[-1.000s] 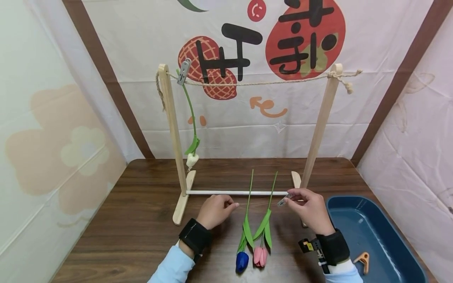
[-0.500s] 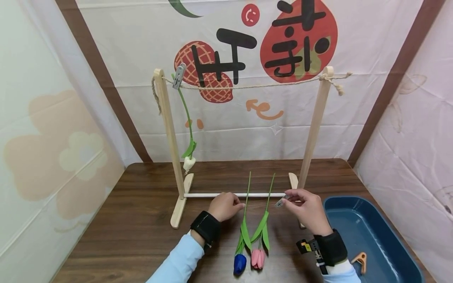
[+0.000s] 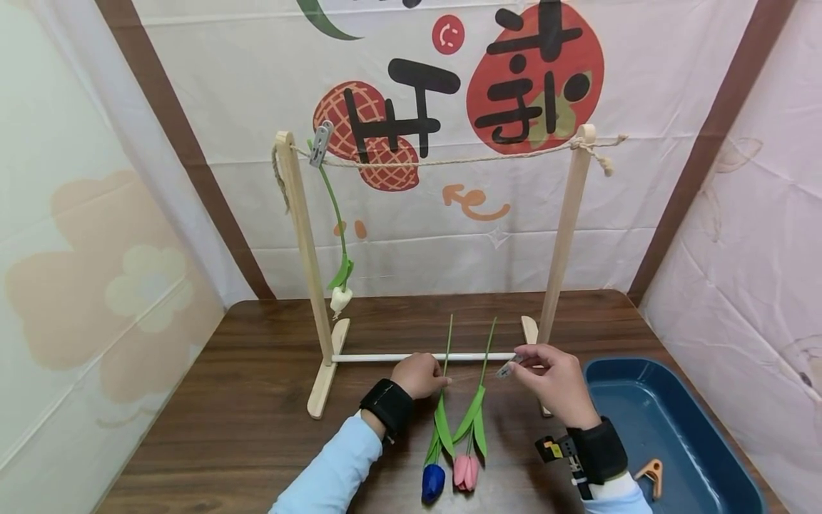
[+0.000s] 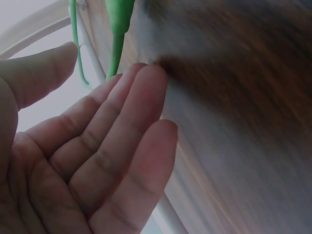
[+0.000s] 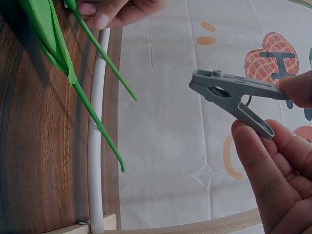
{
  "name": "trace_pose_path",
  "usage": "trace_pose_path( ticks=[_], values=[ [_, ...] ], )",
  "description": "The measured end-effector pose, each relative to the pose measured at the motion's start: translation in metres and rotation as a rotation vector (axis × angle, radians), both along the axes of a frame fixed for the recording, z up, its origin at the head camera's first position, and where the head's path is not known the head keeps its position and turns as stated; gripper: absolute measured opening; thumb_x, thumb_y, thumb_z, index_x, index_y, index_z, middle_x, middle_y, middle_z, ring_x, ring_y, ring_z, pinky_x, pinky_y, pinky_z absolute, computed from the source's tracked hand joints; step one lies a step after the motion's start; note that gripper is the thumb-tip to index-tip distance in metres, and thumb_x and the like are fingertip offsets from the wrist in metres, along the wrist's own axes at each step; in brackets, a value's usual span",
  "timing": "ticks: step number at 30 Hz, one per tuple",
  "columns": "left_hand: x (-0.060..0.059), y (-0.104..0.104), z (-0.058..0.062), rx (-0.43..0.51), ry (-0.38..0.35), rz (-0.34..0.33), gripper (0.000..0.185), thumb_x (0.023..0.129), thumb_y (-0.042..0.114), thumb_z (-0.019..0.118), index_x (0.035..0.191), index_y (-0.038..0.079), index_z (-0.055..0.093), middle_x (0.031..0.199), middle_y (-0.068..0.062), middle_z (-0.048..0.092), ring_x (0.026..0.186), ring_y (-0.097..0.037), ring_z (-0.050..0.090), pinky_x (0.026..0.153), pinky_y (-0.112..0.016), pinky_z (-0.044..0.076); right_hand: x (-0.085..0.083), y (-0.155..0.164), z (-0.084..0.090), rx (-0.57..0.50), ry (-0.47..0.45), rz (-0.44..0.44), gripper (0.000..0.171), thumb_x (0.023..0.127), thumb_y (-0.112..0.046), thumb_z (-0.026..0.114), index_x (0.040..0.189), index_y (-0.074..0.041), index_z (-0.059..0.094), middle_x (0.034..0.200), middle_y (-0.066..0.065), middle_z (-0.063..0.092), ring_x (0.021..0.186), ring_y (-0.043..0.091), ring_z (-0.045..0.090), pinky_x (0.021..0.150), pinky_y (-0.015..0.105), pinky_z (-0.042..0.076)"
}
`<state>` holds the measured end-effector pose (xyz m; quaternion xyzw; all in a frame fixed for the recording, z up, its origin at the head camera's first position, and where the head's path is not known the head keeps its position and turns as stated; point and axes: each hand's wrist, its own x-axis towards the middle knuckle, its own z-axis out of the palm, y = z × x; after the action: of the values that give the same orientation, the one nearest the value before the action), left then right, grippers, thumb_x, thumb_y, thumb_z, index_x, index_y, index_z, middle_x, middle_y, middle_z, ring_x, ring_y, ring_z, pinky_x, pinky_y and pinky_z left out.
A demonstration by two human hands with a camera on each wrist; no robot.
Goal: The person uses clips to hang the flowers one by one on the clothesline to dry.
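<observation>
In the head view, my left hand (image 3: 416,375) is at the stem of a blue artificial tulip (image 3: 433,483) lying on the table. The left wrist view shows that hand's thumb and fingers apart, with a green stem (image 4: 115,53) just beyond the fingertips. A pink tulip (image 3: 465,472) lies alongside to the right, both stems crossing the rack's white rod (image 3: 379,358). My right hand (image 3: 554,375) pinches a grey clothespin (image 5: 229,95) by its handles, its nose closed. Another grey clothespin (image 3: 320,145) fastens a white tulip (image 3: 341,300) upside down to the rope (image 3: 449,162).
Two wooden posts (image 3: 302,250) on flat feet carry the rope across the back of the brown table (image 3: 212,428). At the right stands a blue tray (image 3: 690,435) with an orange clip (image 3: 652,477) inside. Printed cloth (image 3: 398,264) hangs behind the table.
My left hand has moved right to the blue tulip's stem. The right hand stays nearly in place with the clothespin. The head view has shifted slightly.
</observation>
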<state>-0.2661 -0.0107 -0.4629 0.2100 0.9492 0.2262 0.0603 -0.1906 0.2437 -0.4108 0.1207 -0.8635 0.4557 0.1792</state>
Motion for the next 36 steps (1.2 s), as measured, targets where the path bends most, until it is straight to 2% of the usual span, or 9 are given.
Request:
trace_pose_path(
  ticks=[6,15,23,29,36],
  values=[
    [-0.002,0.006,-0.003,-0.006,-0.016,-0.002,0.060,0.086,0.029,0.075,0.041,0.019,0.037,0.036,0.010,0.025,0.034,-0.008,0.024,0.040,-0.023,0.020,0.001,-0.001,0.002,0.004,-0.015,-0.006,0.020,0.084,-0.009,0.077,0.103,-0.007,0.072,0.087,-0.002,0.067,0.079,0.011,0.063,0.068,0.026,0.054],
    [-0.001,0.009,-0.005,-0.050,-0.021,0.041,0.053,0.082,0.023,0.079,0.039,0.017,0.048,0.035,0.007,0.042,0.034,-0.010,0.045,0.039,-0.024,0.035,0.002,-0.003,0.002,0.009,-0.060,-0.017,0.021,0.084,-0.010,0.076,0.104,-0.006,0.071,0.086,-0.001,0.067,0.079,0.012,0.063,0.069,0.026,0.054],
    [-0.002,0.007,-0.010,-0.033,-0.002,0.053,0.049,0.081,0.023,0.079,0.041,0.016,0.052,0.036,0.007,0.045,0.035,-0.010,0.048,0.041,-0.025,0.038,0.004,-0.005,0.004,0.018,-0.059,-0.028,0.021,0.085,-0.012,0.076,0.105,-0.006,0.071,0.088,0.000,0.067,0.080,0.013,0.063,0.070,0.025,0.053],
    [0.002,0.001,-0.006,0.048,0.008,0.081,0.053,0.083,0.018,0.077,0.039,0.018,0.046,0.035,0.007,0.043,0.034,-0.011,0.045,0.039,-0.024,0.034,0.004,-0.006,0.004,0.027,-0.070,-0.032,0.021,0.086,-0.013,0.076,0.105,-0.006,0.071,0.089,0.000,0.067,0.080,0.013,0.063,0.070,0.025,0.053],
    [0.011,-0.009,0.006,0.111,-0.013,0.062,0.054,0.087,0.016,0.074,0.039,0.017,0.048,0.036,0.008,0.045,0.034,-0.010,0.045,0.042,-0.024,0.037,0.005,-0.006,0.006,0.025,-0.074,-0.023,0.021,0.086,-0.011,0.076,0.106,-0.008,0.071,0.090,-0.001,0.067,0.082,0.012,0.062,0.071,0.025,0.053]
  ],
)
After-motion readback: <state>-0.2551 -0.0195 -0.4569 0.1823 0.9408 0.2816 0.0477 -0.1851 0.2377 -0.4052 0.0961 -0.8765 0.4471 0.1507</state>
